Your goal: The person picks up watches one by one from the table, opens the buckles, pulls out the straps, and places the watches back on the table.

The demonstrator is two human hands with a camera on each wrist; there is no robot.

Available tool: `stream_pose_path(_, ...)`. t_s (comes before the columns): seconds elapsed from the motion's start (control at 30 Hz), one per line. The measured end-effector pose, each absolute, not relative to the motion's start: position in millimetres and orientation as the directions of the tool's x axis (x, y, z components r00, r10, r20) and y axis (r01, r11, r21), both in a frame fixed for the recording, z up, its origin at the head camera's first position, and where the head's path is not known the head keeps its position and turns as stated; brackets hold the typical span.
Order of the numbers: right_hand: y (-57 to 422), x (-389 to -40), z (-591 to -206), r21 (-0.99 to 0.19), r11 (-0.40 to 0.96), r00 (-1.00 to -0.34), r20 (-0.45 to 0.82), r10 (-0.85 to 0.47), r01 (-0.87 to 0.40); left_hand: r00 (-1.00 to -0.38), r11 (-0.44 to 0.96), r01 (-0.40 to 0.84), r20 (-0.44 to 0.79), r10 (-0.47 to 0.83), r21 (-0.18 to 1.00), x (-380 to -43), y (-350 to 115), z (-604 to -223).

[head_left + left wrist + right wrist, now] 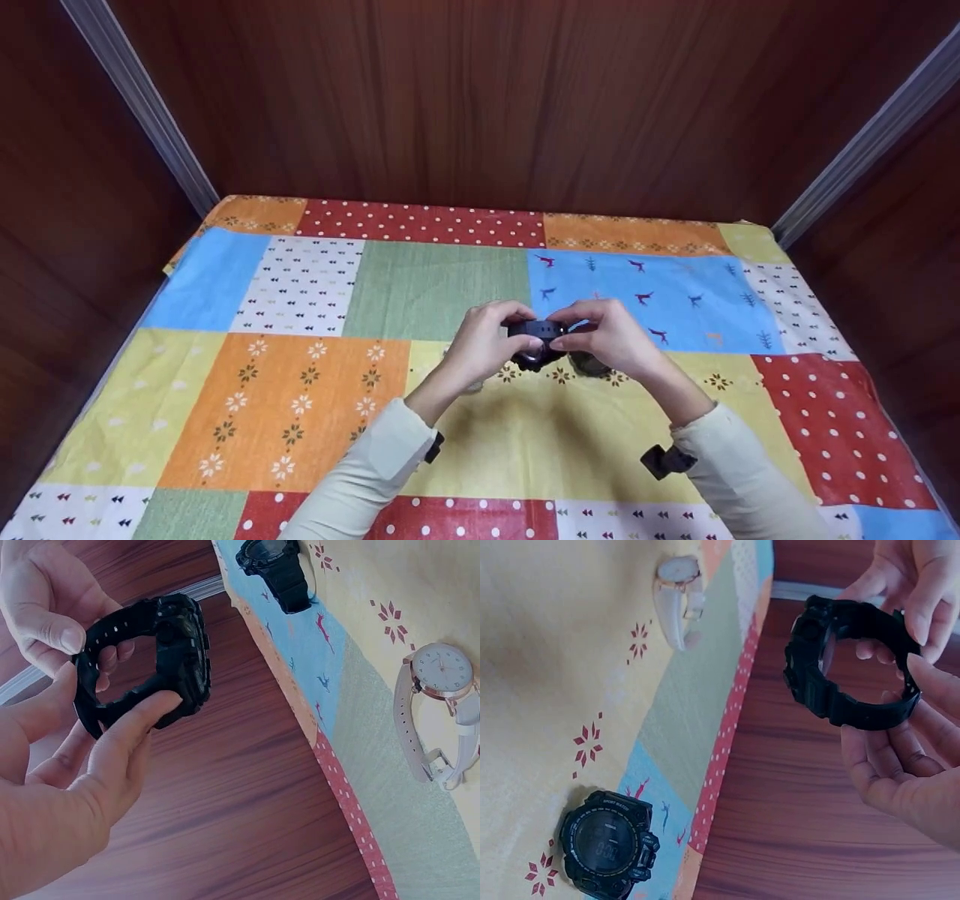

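Chunky, looped black plastic watch [534,328] is grasped by fingers of left hand [480,341] and right hand [613,334]; case [186,652] best steadied, strap [874,714] eased gently.

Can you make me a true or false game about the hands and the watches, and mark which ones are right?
1. The left hand and right hand hold the same black watch. True.
2. The pale-strapped watch is worn on a wrist. False: the pale-strapped watch lies on the cloth.
3. A second black watch lies on the cloth. True.
4. The held watch's strap is pulled straight. False: the strap curves into a loop.
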State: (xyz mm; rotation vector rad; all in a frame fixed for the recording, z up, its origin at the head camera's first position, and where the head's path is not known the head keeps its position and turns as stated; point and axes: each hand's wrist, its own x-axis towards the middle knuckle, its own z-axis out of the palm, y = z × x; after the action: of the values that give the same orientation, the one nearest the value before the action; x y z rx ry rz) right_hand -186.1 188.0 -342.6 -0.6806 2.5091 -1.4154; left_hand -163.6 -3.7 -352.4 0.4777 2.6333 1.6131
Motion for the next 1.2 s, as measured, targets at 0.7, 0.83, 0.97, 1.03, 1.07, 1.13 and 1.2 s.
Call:
stream_pose_path(0.7,191.1,-185.0,-340.7,-0.826,0.475,-0.886,0.061,-0.46,-0.303,-0.953,0.382,0.257,0.167,0.252,0.888,-164.1,-10.5,-356.2)
stream_pose_path(0.83,191.1,-184.5,-340.2,-0.826,0.478,-0.891,0.062,-0.45,-0.299,-0.955,0.387,0.248,0.157,0.251,0.888,-164.8,-11.6,-356.8)
stream_pose_path(0.97,192.0,-185.0,-341.0,-0.83,0.479,-0.898,0.056,-0.437,-0.285,-0.956,0.385,0.246,0.157,0.248,0.89,-166.3,-13.1,-357.9)
stream_pose_path(1.03,192.8,-185.1,-340.7,-0.83,0.484,-0.903,0.05,-0.427,-0.276,-0.956,0.383,0.247,0.158,0.248,0.89,-166.8,-13.7,-358.4)
stream_pose_path(1.07,193.3,-185.1,-340.6,-0.831,0.484,-0.904,0.049,-0.426,-0.273,-0.955,0.38,0.247,0.159,0.249,0.891,-166.9,-14.1,-358.6)
stream_pose_path(1.13,194.4,-185.1,-340.0,-0.836,0.48,-0.906,0.045,-0.421,-0.265,-0.953,0.37,0.253,0.164,0.254,0.894,-166.6,-15.1,-359.0)
stream_pose_path(1.2,195.3,-185.2,-340.1,-0.835,0.481,-0.906,0.046,-0.421,-0.266,-0.953,0.36,0.249,0.161,0.257,0.899,-166.4,-16.4,-359.1)
